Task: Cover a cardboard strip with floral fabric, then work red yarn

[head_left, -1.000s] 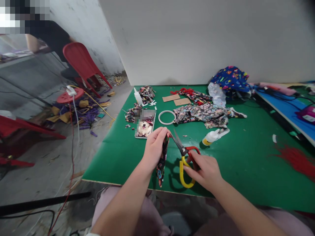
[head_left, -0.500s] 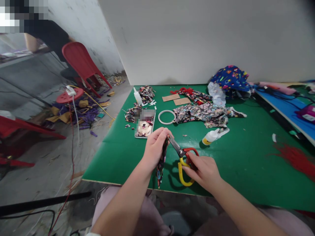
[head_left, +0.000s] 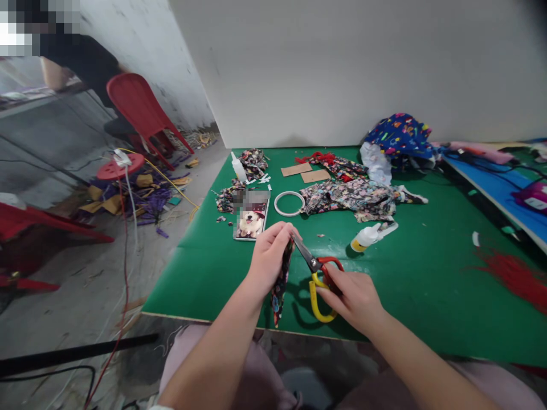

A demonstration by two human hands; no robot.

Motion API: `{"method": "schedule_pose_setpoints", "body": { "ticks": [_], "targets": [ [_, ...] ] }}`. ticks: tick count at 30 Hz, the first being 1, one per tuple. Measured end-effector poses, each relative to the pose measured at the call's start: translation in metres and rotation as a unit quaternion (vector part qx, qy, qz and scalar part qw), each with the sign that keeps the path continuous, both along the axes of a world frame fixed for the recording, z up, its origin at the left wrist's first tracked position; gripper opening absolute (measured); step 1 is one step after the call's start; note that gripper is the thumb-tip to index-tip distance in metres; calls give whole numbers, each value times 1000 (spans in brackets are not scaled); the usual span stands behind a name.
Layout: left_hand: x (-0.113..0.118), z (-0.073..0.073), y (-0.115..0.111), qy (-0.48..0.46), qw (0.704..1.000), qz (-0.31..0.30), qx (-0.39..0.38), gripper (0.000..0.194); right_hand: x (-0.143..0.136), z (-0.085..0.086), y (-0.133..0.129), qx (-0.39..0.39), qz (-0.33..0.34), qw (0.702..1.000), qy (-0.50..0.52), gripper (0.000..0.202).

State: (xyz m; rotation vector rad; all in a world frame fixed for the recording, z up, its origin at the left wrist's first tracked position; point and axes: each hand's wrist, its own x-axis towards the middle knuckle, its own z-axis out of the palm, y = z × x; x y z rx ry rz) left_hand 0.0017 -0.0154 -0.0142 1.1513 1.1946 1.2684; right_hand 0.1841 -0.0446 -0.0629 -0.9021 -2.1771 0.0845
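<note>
My left hand (head_left: 270, 253) is closed on a narrow strip of dark floral fabric (head_left: 280, 293), which hangs down from the fingers towards the table's front edge. In my right hand (head_left: 352, 296) is a pair of scissors (head_left: 315, 264) with one red and one yellow handle. Their blades point up and left, and the tips meet the top of the strip at my left fingertips. The fingers hide whether fabric lies between the blades. Just beyond my left hand lies a phone (head_left: 252, 219) showing a dog picture. A white ring (head_left: 289, 204) rests behind the scissors.
On the green table (head_left: 205, 273) lie a floral cloth pile (head_left: 350, 199), a small glue bottle (head_left: 364, 239), another white bottle (head_left: 238, 168), brown cards (head_left: 316, 175) and red threads (head_left: 513, 276). A blue patterned cloth (head_left: 401, 136) sits back right. A person (head_left: 85, 62) sits at far left.
Almost nothing differs. The scissors' handles have drawn very slightly closer together, while both hands keep their places.
</note>
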Motion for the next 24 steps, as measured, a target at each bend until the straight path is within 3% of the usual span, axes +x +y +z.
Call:
{"method": "schedule_pose_setpoints", "body": {
  "ticks": [24],
  "targets": [
    [0,-3,1,1,1000,5,-14,36,-2,-1,-1,9,-1,1000,-11,27]
  ]
}}
